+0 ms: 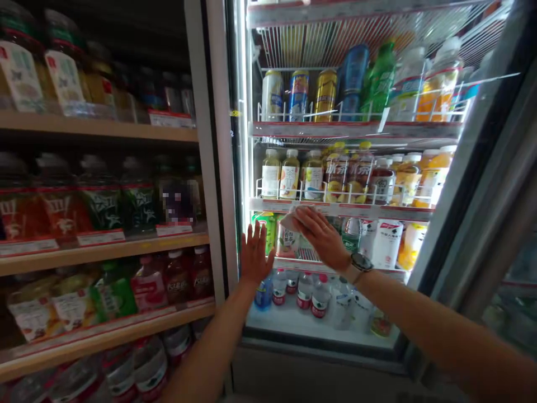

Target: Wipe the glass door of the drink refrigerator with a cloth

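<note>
My right hand, with a dark watch on its wrist, presses a crumpled white wipe, cloth or paper, against what looks like the glass door of a lit drinks fridge. The fingers lie fairly straight over the wipe, level with the price rail under the bottled teas. Lower and to the left, my left hand is open with fingers spread, palm toward the glass near the door's left edge. It holds nothing. Behind the hands, a green carton and a pink-labelled carton are partly hidden.
Fridge shelves hold cans, tea bottles and small water bottles. Left of the door frame, a wooden shelf unit carries rows of bottled drinks. A dark frame runs along the right side.
</note>
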Demonstrator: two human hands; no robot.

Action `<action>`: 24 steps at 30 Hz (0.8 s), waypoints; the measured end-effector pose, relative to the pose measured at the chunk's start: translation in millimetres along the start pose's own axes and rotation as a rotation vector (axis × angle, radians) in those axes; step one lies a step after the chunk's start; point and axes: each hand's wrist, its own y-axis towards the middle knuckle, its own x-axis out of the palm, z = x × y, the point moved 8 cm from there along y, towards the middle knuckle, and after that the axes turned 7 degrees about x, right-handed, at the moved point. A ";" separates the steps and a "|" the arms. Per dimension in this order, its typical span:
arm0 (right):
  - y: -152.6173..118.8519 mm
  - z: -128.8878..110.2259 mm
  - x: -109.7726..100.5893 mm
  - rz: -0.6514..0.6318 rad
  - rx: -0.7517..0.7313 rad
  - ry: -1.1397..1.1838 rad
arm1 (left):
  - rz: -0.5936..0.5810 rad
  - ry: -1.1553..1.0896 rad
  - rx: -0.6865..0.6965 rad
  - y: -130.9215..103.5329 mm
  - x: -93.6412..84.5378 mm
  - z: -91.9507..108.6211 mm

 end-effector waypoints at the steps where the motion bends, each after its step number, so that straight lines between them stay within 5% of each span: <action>1: -4.5 -10.1 7.4 -0.013 -0.016 0.002 | -0.004 0.021 -0.028 -2.4 0.8 -8.4; 9: -107.2 -101.0 71.4 -0.236 -0.301 0.167 | 0.008 0.087 0.038 -19.1 10.2 -19.6; 13: -130.1 -110.7 76.6 -0.312 -0.368 0.175 | -0.002 0.085 0.036 -18.9 9.9 -18.3; 16: -104.3 -95.3 67.3 -0.273 -0.371 0.095 | -0.002 0.087 0.030 -19.1 9.6 -18.8; 24: 29.9 -32.2 24.8 -0.111 -0.123 -0.059 | -0.002 0.069 0.027 -18.8 8.5 -18.8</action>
